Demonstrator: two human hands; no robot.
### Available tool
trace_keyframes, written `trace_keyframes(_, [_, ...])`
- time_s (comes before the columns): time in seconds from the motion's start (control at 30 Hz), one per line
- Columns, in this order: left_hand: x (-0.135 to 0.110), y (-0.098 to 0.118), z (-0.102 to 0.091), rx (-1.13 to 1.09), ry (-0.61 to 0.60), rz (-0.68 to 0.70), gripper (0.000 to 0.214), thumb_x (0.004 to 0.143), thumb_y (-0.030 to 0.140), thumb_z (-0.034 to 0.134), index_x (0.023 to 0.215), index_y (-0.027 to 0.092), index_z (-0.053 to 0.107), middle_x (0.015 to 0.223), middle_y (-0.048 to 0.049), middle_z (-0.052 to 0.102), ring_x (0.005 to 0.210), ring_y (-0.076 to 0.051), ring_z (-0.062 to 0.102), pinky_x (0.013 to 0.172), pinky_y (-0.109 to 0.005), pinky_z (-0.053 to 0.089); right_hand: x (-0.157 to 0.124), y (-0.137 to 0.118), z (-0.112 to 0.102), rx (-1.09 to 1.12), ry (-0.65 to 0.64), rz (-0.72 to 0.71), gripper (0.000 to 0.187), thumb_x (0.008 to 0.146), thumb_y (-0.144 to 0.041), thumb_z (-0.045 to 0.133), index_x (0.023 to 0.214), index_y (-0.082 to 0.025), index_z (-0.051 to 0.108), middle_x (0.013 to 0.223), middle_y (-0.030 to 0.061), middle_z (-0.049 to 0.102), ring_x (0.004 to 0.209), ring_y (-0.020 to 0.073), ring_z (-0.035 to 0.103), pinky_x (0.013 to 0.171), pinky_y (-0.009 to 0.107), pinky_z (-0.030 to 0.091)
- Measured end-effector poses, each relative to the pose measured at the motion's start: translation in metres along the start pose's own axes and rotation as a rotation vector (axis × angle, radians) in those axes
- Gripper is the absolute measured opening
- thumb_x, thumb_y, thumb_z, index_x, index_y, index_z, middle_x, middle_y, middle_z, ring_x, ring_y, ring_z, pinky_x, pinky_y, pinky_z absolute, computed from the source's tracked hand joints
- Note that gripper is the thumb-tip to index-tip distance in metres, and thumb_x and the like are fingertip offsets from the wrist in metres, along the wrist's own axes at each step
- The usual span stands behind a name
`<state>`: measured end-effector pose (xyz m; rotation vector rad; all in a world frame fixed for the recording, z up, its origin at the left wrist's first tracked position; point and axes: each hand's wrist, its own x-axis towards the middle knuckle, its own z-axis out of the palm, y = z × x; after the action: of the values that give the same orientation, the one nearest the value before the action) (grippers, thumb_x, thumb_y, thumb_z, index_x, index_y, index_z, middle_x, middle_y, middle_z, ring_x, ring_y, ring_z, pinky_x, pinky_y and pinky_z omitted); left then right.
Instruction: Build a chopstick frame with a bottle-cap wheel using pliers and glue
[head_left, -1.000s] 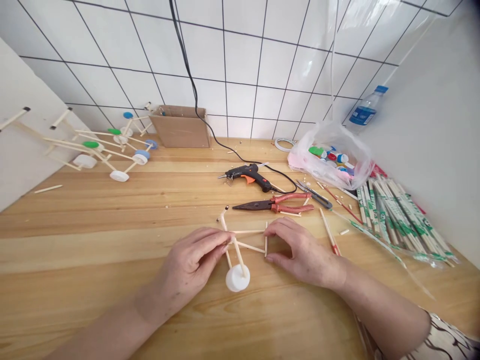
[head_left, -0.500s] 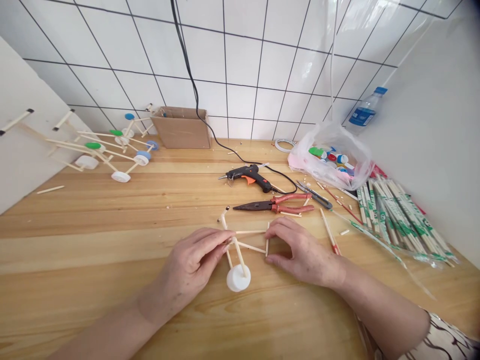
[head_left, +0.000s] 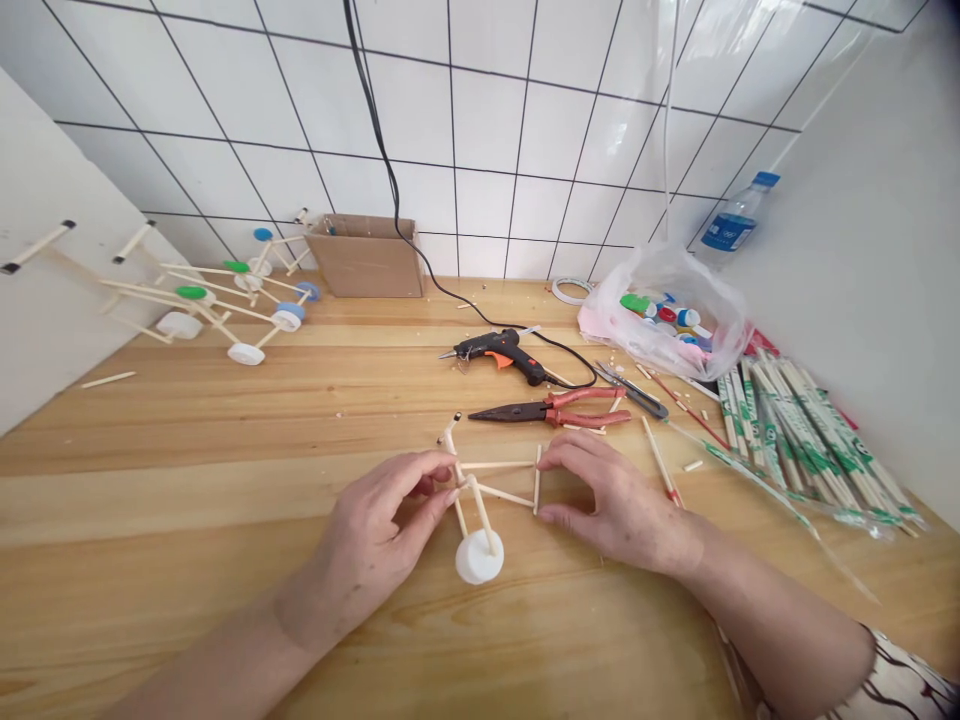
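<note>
Pinching the light, brittle stick frame (head_left: 499, 466) narrowly with my left hand (head_left: 371, 535) above its white bottle-cap wheel (head_left: 478, 557), I steady its far side with my right hand (head_left: 615, 505), gentle on the thin joints.

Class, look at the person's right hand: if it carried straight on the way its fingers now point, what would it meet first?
The right hand would first meet the short wooden crosspiece at the end of the stick frame. Its fingertips seem already at that piece, though depth is hard to judge here.
</note>
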<state>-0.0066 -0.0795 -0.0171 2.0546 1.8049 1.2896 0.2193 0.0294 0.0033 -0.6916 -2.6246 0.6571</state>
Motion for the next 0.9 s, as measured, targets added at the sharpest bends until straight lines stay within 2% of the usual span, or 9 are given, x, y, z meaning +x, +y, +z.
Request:
trace_keyframes(0.3, [0.0009, -0.0015, 0.0017, -0.039, 0.026, 0.054, 0.016, 0.086, 0.018, 0.056, 0.1, 0.02, 0.063, 0.09, -0.0046, 0.072, 0.071, -0.013, 0.068, 0.066, -0.023, 0.057, 0.0003, -0.0025, 0.0013, 0.009, -0.059, -0.042, 0.022, 0.08, -0.02, 0.065, 0.101, -0.018, 0.061, 0.096, 0.0085, 0.059, 0.092, 0.0217, 0.055, 0.081, 0.038, 0.048])
trace_keyframes(0.9, [0.0019, -0.0018, 0.0019, -0.039, 0.018, 0.056, 0.016, 0.086, 0.018, 0.055, 0.099, 0.02, 0.063, 0.09, -0.0046, 0.072, 0.07, -0.014, 0.068, 0.067, -0.025, 0.057, 0.0016, -0.0029, 0.0064, 0.015, -0.031, -0.044, 0.02, 0.077, -0.015, 0.064, 0.096, -0.018, 0.059, 0.099, 0.0094, 0.061, 0.094, 0.0222, 0.056, 0.082, 0.038, 0.048])
